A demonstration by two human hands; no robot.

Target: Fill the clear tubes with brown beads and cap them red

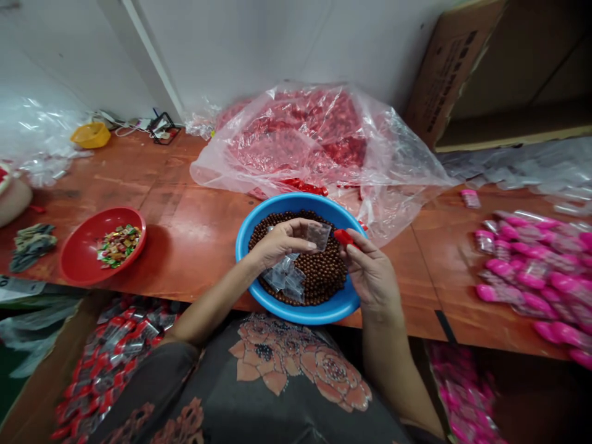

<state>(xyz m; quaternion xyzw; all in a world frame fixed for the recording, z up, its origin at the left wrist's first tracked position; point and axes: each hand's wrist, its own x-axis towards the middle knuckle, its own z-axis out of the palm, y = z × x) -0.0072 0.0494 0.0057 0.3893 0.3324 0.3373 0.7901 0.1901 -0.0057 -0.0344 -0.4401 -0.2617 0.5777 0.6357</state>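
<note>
Over a blue basin (243, 246) my two hands face each other, a short gap between what they hold. My left hand (282, 243) is closed on a small clear plastic container (319, 234) between thumb and fingers. A red plastic cap (343, 237) is pinched in my right hand (370, 268), near the basin's right rim. Many small round brown balls (326, 271) fill the basin. On top of them, under my left wrist, lie several more clear containers (287, 280). What the held container has inside cannot be made out.
Behind the basin lies a clear bag of red pieces (296, 132). At left stands a red bowl (76, 256) with small wrapped pieces. Pink-capped containers (531, 265) cover the right side. A cardboard box (451, 80) stands back right; red-capped containers (120, 351) lie below the table.
</note>
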